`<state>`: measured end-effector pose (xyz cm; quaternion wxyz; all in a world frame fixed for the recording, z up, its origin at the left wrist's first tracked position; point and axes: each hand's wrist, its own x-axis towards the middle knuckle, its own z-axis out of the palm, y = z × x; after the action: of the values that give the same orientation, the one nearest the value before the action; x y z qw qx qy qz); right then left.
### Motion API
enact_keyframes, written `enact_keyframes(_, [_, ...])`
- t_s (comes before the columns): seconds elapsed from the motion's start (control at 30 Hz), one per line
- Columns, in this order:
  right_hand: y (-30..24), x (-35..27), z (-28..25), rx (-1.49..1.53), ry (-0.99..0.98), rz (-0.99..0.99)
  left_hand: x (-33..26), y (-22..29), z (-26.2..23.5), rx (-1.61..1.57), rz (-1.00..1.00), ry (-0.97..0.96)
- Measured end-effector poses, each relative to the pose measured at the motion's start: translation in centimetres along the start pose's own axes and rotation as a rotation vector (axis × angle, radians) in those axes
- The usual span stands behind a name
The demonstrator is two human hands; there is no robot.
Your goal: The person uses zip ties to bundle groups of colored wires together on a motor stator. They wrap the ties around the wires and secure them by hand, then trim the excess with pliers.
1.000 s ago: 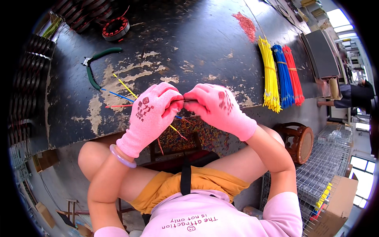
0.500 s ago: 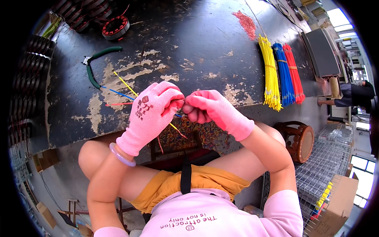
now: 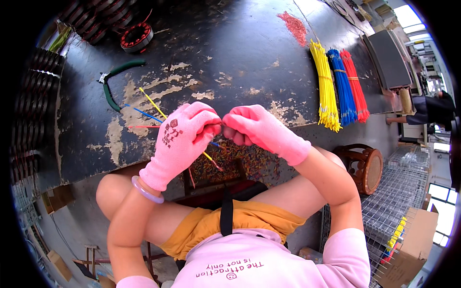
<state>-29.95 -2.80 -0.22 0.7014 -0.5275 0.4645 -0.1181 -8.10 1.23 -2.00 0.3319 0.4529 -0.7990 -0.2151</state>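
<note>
Both my hands wear pink gloves and meet in front of me at the table's near edge. My left hand [image 3: 185,139] is closed around three thin wires: a yellow wire [image 3: 152,102], a blue wire [image 3: 144,113] and a red wire [image 3: 144,126]. Their far ends stick out over the tabletop, while bare copper-looking ends hang below the hand. Fingers of my right hand [image 3: 254,128] are pinched together close against the left fingertips. Whatever lies between those fingertips is hidden. Green-handled pliers [image 3: 109,91] rest spread on the table beyond my left hand.
Bundles of yellow wires [image 3: 326,91], blue wires [image 3: 343,86] and red wires [image 3: 355,86] lie at the right. A wound motor stator [image 3: 137,37] sits far left, near stacked stators [image 3: 98,19]. Reddish scraps [image 3: 294,29] lie at the back. Wire bits [image 3: 249,165] fill a container below the edge.
My hands stay together at nearly the same spot, with the right hand raised slightly. The wires' lower ends have shifted a little. The whole view has moved slightly.
</note>
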Motion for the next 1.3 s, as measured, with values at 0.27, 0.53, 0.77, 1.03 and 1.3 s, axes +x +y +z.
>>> enact_keyframes(0.27, [2.0, -2.8, -0.3, -1.272, 0.405, -0.474, -0.4, 0.2, -0.4, 0.038, -0.059, 0.002])
enact_keyframes(0.53, [2.2, 1.1, 0.9, -0.743, 0.352, -0.662, -0.5, -0.2, -0.3, 0.031, -0.042, 0.003])
enact_keyframes(0.77, [1.0, -0.1, 0.8, 0.007, -0.006, -0.03, -0.7, -0.4, -0.1, 0.031, -0.009, 0.034])
enact_keyframes(1.03, [1.1, 0.9, 0.2, -1.165, 0.311, -0.873, -0.4, -0.3, -0.3, 0.011, -0.024, 0.012])
enact_keyframes(1.3, [0.5, -1.8, -1.6, -0.397, 0.388, -0.321, -0.6, -0.1, -0.4, 0.025, -0.034, -0.027])
